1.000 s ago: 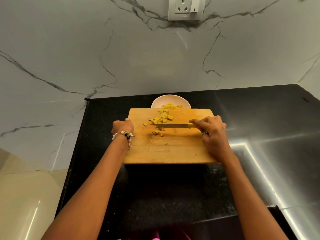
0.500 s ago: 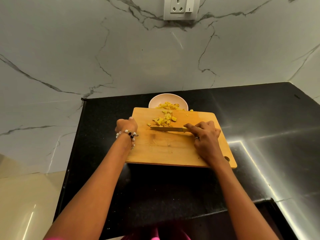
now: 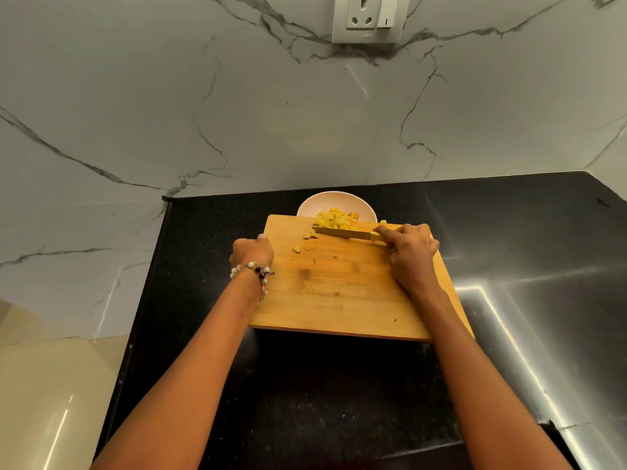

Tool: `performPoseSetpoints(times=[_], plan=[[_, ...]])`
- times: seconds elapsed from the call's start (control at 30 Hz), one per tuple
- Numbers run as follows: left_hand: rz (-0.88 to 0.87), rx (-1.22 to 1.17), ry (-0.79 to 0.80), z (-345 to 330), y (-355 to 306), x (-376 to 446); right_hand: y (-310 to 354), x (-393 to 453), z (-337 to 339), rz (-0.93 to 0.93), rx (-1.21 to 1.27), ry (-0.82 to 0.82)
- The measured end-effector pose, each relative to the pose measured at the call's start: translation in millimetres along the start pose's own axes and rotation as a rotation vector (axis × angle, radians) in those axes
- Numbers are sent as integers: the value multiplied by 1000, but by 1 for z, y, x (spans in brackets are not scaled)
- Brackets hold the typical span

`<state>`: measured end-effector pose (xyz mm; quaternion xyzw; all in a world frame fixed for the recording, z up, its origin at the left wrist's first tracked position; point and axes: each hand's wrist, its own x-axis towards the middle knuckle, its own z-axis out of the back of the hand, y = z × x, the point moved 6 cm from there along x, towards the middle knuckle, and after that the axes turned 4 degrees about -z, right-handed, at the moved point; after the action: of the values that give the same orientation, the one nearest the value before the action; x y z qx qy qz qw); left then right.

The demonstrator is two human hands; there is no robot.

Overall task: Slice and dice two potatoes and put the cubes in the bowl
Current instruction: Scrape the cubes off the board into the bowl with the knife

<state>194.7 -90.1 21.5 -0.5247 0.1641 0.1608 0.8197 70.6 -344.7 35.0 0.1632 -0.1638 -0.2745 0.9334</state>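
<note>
Most potato cubes (image 3: 334, 221) have gone from mid-board to the far edge, upper centre, swept by the knife (image 3: 346, 233) into the bowl (image 3: 336, 203). Right hand (image 3: 412, 254) grips the knife handle; left hand (image 3: 252, 251) clasps the cutting board (image 3: 339, 293) edge; a few stragglers remain.

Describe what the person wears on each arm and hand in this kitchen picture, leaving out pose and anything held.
Both forearms are bare, with no sleeves showing. The left hand has a beaded bracelet of pale pearl-like beads, a few dark beads and small gold-coloured links round its wrist, with a short strand hanging down. The right hand wears a thin silver-coloured ring on one finger.
</note>
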Motion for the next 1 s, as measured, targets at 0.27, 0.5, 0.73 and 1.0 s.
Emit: performPoseSetpoints(times=[0.27, 0.5, 0.73, 1.0], plan=[[26, -14, -19, -1, 1, 8, 6, 27, -11, -14, -58, 19], [35, -21, -34, 0, 2, 9, 8, 31, 1, -55, 57, -102], [35, -23, -43, 6, 4, 9, -20, 12, 22, -61, 185, -126], [23, -14, -58, 15, 8, 11, -48, -13, 46, -215, 64, -287]])
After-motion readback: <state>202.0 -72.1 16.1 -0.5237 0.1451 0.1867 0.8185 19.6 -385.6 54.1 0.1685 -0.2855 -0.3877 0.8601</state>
